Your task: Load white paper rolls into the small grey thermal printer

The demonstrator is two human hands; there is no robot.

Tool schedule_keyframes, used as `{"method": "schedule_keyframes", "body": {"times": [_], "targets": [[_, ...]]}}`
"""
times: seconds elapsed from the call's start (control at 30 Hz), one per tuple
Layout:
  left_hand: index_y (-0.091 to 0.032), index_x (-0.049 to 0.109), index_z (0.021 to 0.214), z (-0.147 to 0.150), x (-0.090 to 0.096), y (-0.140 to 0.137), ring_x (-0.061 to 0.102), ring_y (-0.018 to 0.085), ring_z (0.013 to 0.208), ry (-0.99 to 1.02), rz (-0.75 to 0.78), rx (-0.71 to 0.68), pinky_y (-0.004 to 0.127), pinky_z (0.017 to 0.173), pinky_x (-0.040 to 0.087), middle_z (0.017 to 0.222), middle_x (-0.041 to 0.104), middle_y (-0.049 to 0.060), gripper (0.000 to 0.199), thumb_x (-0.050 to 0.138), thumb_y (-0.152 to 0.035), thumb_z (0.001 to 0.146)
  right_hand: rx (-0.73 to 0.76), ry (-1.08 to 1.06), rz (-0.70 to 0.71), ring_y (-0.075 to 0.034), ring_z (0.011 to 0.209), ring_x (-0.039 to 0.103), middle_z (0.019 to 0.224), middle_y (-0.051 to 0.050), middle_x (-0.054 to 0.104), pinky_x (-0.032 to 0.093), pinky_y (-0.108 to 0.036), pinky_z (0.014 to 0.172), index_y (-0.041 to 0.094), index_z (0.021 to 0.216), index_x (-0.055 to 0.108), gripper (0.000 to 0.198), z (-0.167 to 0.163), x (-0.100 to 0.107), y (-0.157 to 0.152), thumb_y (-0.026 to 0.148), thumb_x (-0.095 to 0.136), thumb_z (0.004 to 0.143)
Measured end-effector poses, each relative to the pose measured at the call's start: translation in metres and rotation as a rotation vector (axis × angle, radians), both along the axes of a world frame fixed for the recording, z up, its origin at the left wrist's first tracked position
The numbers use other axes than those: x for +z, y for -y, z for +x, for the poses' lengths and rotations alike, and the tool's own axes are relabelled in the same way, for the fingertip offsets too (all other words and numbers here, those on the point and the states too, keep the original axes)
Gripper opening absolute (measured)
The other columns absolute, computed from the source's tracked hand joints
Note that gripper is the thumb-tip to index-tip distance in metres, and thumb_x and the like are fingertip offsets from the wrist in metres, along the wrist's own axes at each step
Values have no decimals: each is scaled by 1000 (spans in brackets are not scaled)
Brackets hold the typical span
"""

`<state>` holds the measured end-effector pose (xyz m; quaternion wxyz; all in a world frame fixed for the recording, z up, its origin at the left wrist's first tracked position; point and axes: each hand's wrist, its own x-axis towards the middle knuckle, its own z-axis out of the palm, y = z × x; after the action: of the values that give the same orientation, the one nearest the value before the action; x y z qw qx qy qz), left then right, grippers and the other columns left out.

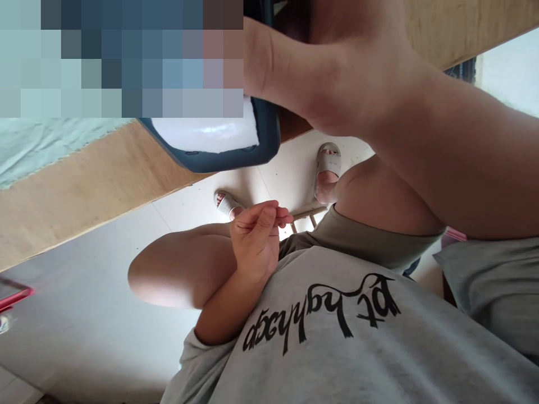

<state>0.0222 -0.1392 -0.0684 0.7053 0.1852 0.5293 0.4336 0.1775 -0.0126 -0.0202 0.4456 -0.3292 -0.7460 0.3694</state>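
Observation:
My right hand [337,67] is raised at the top of the view and grips the edge of a device in a dark blue case [236,160] with a bright white screen. Part of the device is blurred out. My left hand [256,238] rests low over my lap with the fingers curled against the thumb and nothing visible in them. Below are my bare knees, olive shorts and a grey shirt with black lettering [328,320].
A wooden surface [84,191] runs diagonally across the left, with a teal cloth [37,146] on it. Beneath lies white tiled floor [84,325], with my feet in pale sandals [327,168]. A red-edged object [12,293] shows at the left edge.

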Motion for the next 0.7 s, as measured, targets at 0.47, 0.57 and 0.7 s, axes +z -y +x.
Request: {"method": "schedule_keyframes", "body": {"times": [0.47, 0.57, 0.7], "targets": [[-13, 61, 77, 4, 4, -2, 60, 9, 58, -18, -80, -110, 20, 54, 51, 67, 64, 4, 30, 45, -38, 77, 2, -5, -19, -1, 123, 12, 108, 9, 29, 12, 4, 99, -14, 98, 34, 86, -1, 3, 1, 21, -27, 47], [-12, 61, 78, 4, 4, -3, 61, 10, 60, -8, -69, -112, 21, 56, 52, 69, 64, 5, 32, 44, -39, 77, 9, -41, -49, -2, 124, 8, 112, 8, 26, 8, 4, 100, -14, 98, 34, 88, -2, 3, 0, 21, -27, 46], [-12, 61, 80, 5, 2, -2, 61, 10, 61, 4, -32, -108, 21, 57, 52, 70, 64, 5, 32, 43, -38, 78, -11, -36, -72, -2, 124, 10, 109, 9, 28, 7, 3, 101, -14, 96, 37, 90, -2, 3, 0, 23, -27, 46]]}}
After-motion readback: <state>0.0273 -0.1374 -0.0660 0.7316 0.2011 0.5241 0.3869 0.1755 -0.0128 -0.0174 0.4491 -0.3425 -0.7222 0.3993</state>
